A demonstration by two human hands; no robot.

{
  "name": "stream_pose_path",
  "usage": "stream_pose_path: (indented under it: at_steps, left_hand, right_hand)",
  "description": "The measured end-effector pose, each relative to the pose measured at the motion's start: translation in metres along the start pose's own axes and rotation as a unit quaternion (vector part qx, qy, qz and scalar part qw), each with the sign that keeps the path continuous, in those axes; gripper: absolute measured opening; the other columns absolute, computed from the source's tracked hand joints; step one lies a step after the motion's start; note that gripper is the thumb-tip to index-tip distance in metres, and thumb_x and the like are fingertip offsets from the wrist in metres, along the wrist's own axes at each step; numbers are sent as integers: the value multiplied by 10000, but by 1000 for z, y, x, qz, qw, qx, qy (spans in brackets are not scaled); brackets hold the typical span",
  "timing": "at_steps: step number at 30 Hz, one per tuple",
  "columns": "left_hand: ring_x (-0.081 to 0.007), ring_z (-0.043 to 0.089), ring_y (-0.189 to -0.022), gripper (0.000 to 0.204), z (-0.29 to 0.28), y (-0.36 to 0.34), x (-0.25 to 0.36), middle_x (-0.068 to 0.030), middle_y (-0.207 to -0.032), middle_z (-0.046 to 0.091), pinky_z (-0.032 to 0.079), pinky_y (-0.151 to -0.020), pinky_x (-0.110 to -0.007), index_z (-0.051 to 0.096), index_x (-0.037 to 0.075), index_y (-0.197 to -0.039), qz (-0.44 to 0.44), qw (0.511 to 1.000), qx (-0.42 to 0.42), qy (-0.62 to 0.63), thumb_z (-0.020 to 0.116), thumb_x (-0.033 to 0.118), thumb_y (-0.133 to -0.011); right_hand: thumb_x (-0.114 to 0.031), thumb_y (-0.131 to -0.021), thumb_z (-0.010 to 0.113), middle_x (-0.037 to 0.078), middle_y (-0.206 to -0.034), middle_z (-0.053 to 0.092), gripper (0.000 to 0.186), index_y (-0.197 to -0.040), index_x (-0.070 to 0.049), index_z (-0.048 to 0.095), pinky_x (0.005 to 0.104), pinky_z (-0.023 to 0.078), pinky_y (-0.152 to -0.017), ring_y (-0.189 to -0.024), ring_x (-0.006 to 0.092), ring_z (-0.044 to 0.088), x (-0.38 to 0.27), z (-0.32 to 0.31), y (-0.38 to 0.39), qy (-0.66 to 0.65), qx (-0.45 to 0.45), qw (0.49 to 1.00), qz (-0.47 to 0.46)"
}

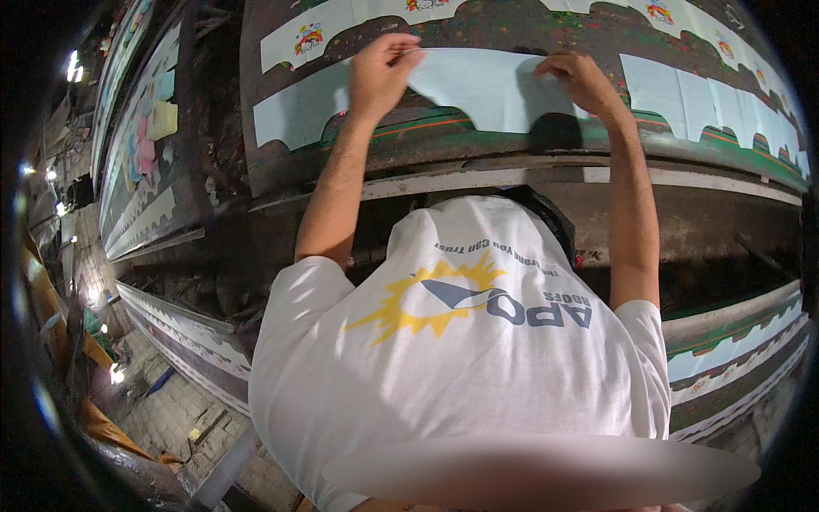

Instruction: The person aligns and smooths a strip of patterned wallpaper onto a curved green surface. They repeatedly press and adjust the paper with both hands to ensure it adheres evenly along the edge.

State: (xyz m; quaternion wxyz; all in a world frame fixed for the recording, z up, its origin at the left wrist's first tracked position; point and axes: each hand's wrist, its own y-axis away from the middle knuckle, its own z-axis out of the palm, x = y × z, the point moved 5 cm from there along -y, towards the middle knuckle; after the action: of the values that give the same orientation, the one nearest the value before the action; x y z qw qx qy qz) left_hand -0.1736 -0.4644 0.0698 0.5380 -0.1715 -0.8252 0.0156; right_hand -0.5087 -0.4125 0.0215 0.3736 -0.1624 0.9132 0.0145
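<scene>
A long dark-green bench [589, 34] stretches in front of you, its bare surface speckled with coloured spots and crossed by a thin orange line along the near edge. A pale, worn rail [708, 181] follows that edge, with a dark gap [725, 247] below it. Beyond the left edge you have a second bench [171, 245], dim and cluttered. Farther out from the near left corner, your floor [141, 405] is pale grey paving, grimy, with a slim blue object [157, 381] lying on it near an orange-brown sheet [119, 431]. Small white lamps [75, 66] glare well off to your left.
</scene>
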Motion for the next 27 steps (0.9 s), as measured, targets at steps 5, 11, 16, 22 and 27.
stream_pose_path:
  at_steps: [5,11,16,22,27]
  left_hand:
    - [-109,698,-965,228,-70,19,-43,-69,-1063,770,543,-870,-254,761,1,-1144,-82,994,76,1,790,127,-956]
    - [-86,677,-864,222,-115,24,-107,-47,-991,778,531,-766,-252,774,10,-1100,-179,977,114,-7,793,181,-959]
    - [-72,644,-836,267,-119,14,-136,-37,-1004,755,501,-703,-238,742,-4,-1135,-149,985,91,-6,790,199,-968]
    - [-58,630,-759,276,-112,9,-154,-43,-954,747,497,-624,-237,720,-4,-1139,-140,984,95,47,800,188,-957]
    - [-76,644,-813,338,-110,8,-157,-39,-993,747,517,-714,-240,708,4,-1191,-181,980,74,39,824,201,-942]
  right_hand:
    - [-77,-1026,633,146,-1175,756,245,-1242,-49,743,404,569,-948,-1107,282,720,-12,22,-15,-77,-1,997,9]
    - [-115,-1035,658,116,-1307,697,362,-1396,-85,667,396,577,-929,-1070,231,690,-17,50,-44,-135,63,989,-9]
    - [-125,-1002,703,91,-1338,662,426,-1425,-134,658,378,588,-893,-976,203,664,-19,58,-56,-48,62,997,21]
    - [-120,-894,767,159,-1439,635,506,-1392,-145,680,431,562,-1040,-1224,337,671,-16,58,-55,-57,52,994,73]
    - [-132,-920,733,161,-1448,630,481,-1397,-150,679,438,556,-1052,-1242,335,666,-17,58,-55,-35,47,994,95]
